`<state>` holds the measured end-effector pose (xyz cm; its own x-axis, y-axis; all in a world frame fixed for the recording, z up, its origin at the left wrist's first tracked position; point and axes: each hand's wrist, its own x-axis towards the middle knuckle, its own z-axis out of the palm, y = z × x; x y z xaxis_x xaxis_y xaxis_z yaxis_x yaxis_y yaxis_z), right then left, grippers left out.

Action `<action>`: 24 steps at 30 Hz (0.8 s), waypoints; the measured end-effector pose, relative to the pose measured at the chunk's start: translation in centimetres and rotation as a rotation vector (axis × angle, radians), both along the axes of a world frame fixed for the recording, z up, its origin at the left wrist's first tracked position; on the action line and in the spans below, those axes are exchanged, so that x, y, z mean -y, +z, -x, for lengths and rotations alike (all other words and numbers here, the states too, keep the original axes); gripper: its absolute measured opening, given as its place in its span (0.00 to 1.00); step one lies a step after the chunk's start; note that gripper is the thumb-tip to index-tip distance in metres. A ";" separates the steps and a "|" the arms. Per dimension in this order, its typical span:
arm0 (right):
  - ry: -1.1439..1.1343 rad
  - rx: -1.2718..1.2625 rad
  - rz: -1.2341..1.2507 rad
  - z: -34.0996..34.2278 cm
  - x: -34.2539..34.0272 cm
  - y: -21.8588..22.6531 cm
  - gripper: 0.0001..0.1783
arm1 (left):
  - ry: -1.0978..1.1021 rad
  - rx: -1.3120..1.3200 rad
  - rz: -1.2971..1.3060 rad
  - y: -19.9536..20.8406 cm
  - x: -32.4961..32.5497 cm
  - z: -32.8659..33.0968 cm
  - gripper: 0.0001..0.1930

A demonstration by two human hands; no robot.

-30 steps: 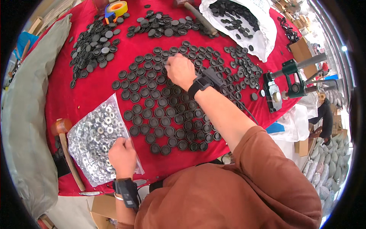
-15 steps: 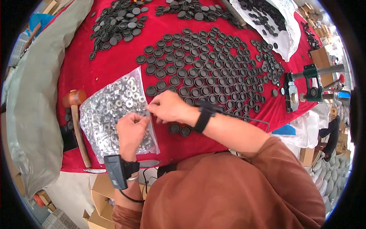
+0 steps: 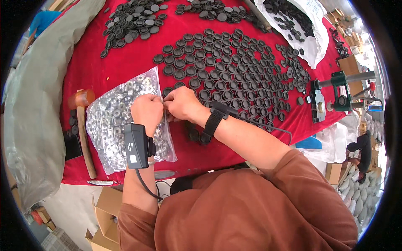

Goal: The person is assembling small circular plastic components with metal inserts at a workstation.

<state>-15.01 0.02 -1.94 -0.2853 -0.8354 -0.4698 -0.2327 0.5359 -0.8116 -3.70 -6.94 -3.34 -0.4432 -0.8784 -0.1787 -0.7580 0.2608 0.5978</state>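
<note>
At the far left a long grey sack (image 3: pixel 37 108) lay along the edge of the red-covered desk (image 3: pixel 136 54). Next came a mallet (image 3: pixel 85 138), its orange head away from the person, then a clear bag (image 3: pixel 167 146) full of silvery rings (image 3: pixel 109 119). A heap of black caps (image 3: pixel 138 25) sat beyond the bag. The left hand (image 3: pixel 147 111), a black device (image 3: pixel 137 145) on its wrist, was over the bag's right part, fingers curled. The right hand (image 3: pixel 181 104) was just beside it at the bag's right edge, fingers bent toward the left hand's; whether either was clamped on something, I could not tell. To the right spread a broad layer of cups (image 3: pixel 228 75), round and black, most of them open side up. Farther right were a white sack (image 3: pixel 315 48) with small black discs in its mouth and a green press (image 3: pixel 338 90) near the desk's edge.
</note>
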 end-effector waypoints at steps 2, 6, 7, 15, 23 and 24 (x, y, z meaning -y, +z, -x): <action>0.013 -0.025 -0.030 0.1 0.2 0.5 0.11 | 0.028 -0.069 -0.088 -0.9 0.3 -0.2 0.11; 0.005 -0.025 -0.021 0.2 0.7 0.5 0.11 | 0.131 -0.186 -0.232 -0.6 0.1 -0.3 0.10; -0.021 -0.008 0.004 0.3 0.8 0.4 0.11 | 0.181 -0.189 -0.326 0.0 0.1 -0.1 0.11; 0.007 0.054 -0.064 0.7 1.2 -0.7 0.10 | 0.060 -0.142 -0.323 1.2 -0.3 0.1 0.11; 0.191 -0.169 -0.142 0.7 2.4 0.3 0.12 | -0.119 0.151 -0.082 1.9 0.1 -0.3 0.12; 0.220 -0.316 -0.098 0.6 2.3 0.9 0.12 | 0.023 -0.076 -0.308 1.5 0.1 -0.2 0.11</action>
<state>-15.58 -2.31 -1.02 -0.2481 -0.8481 -0.4682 -0.5808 0.5170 -0.6288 -3.47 -7.01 -1.82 -0.4463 -0.7980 -0.4049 -0.7118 0.0423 0.7011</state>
